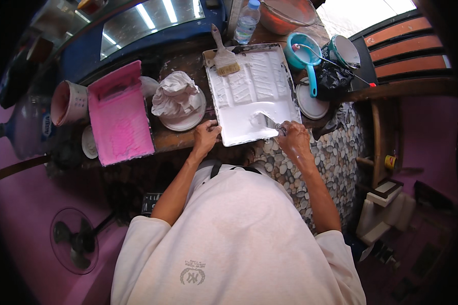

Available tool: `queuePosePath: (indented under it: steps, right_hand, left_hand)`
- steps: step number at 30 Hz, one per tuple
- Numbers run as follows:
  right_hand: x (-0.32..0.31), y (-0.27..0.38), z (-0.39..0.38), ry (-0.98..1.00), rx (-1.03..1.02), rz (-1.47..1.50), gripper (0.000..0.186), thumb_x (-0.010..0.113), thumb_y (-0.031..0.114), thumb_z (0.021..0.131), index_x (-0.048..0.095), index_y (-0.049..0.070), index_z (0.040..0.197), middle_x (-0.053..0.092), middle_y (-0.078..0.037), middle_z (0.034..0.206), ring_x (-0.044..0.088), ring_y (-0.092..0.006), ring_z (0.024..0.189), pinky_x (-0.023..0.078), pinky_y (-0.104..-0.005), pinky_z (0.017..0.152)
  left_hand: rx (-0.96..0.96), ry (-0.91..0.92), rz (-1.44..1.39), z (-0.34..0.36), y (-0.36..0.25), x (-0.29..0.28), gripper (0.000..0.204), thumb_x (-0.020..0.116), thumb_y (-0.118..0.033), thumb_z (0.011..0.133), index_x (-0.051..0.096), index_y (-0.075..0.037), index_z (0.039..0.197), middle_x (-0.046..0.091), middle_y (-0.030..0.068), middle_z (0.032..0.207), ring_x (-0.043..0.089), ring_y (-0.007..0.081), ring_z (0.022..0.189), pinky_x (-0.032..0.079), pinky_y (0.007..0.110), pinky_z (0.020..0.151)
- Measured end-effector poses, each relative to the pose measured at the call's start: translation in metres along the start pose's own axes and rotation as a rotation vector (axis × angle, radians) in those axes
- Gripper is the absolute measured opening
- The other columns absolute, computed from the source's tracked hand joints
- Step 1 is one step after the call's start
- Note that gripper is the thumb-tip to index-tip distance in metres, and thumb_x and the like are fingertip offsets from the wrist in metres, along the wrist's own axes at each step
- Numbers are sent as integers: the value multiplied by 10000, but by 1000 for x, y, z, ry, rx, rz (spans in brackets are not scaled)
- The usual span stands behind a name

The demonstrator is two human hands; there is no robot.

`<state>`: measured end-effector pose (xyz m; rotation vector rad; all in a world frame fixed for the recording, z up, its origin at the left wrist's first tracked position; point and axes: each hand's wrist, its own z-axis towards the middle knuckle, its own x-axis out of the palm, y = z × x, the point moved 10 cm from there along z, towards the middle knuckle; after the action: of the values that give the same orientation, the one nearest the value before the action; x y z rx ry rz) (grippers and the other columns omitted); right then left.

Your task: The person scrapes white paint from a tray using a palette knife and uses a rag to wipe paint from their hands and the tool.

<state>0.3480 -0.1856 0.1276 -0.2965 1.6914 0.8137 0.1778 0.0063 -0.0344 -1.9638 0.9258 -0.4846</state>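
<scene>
A paint tray (255, 96) with white paint pooled in its near end lies in front of me on the table. My left hand (207, 138) is closed on its near left corner. In my right hand (294, 138), fingers wrapped round the handle, is a putty knife (267, 121); its paint-coated blade dips into the white pool near the right edge. A wide paintbrush (223, 57) rests across the far left of the tray, bristles on the ridged slope.
Left of the tray are a crumpled white cloth (177, 94) on a lid and a pink paint tray (121, 117). A turquoise dipper (305, 58), a paint bucket (345, 51) and a black plastic bag (335, 79) stand right. A water bottle (246, 23) stands behind.
</scene>
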Motion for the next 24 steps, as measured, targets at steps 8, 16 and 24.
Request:
queuePosePath:
  steps: [8, 16, 24]
  right_hand:
    - [14, 1, -2, 71, -61, -42, 177, 502, 121, 812, 635, 4, 821, 610, -213, 802, 612, -382, 794, 490, -469, 717]
    - [11, 8, 6, 26, -63, -52, 162, 552, 141, 775, 629, 3, 808, 606, -214, 803, 610, -386, 769, 492, -467, 694]
    - [6, 29, 7, 27, -79, -48, 153, 530, 102, 738, 625, -9, 782, 599, -232, 774, 608, -398, 766, 494, -469, 697]
  left_hand:
    - [-27, 1, 0, 3, 4, 0, 325, 632, -106, 828, 590, 28, 1121, 670, 76, 835, 639, 128, 703, 552, 269, 579]
    - [-3, 5, -1, -2, -4, 1, 293, 627, -99, 830, 598, 33, 1091, 669, 72, 826, 636, 123, 687, 551, 264, 580]
    - [12, -9, 9, -3, -5, 0, 276, 623, -98, 835, 606, 34, 1076, 668, 68, 812, 627, 115, 662, 543, 255, 562]
